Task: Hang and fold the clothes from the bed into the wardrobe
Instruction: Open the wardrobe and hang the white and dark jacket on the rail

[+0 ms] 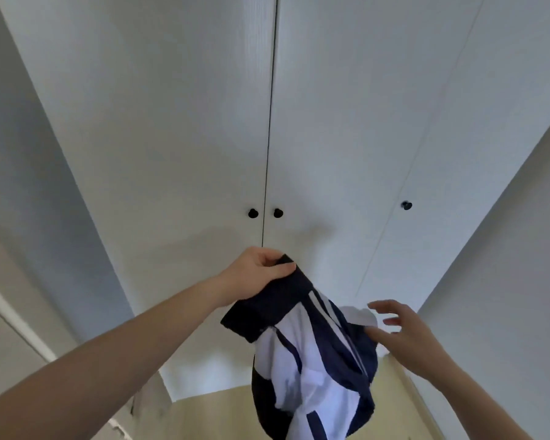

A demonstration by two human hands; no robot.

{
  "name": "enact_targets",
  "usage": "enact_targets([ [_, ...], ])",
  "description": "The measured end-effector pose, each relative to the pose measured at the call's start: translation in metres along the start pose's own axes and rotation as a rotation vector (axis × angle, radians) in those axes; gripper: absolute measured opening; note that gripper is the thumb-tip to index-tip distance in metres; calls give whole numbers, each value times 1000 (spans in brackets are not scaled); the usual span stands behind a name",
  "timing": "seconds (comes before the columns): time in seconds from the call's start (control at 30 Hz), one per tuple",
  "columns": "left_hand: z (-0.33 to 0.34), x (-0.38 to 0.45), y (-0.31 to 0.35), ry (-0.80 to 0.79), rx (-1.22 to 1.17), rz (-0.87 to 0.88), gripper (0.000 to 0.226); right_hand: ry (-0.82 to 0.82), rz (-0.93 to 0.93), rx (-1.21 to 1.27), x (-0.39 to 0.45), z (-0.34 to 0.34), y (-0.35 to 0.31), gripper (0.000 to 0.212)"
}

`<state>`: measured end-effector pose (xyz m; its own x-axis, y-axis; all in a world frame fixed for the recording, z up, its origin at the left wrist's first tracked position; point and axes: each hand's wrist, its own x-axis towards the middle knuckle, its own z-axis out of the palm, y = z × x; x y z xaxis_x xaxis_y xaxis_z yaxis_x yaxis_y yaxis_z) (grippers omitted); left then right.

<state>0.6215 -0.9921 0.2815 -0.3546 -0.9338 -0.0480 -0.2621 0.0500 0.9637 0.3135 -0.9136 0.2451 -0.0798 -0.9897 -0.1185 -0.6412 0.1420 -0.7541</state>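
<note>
A navy and white garment [311, 360], striped white along a seam, is held bunched and hanging before the closed white wardrobe [172, 122]. Its dark band is pinched in the left grip [258, 274]; the right grip [397, 331] is spread open, fingertips beside the cloth.

Two bare forearms, no sleeves reaching the wrists, no watch, rings or bracelets showing on the left hand [254, 274] or the right hand [400, 335], short plain fingernails.
</note>
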Motion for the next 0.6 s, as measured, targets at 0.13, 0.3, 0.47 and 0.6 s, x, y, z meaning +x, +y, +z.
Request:
enact_targets([
  [0.13,25,1,17,-139,200,112,35,-184,-140,87,-9,51,-36,72],
  [0.3,16,13,25,-210,205,173,42,96,-174,187,4,81,-68,4],
  [0.47,-55,44,11,129,16,-27,18,176,-130,268,8,73,-77,27],
  [0.6,-85,68,-30,367,105,-303,27,174,-135,315,16,67,-86,33],
])
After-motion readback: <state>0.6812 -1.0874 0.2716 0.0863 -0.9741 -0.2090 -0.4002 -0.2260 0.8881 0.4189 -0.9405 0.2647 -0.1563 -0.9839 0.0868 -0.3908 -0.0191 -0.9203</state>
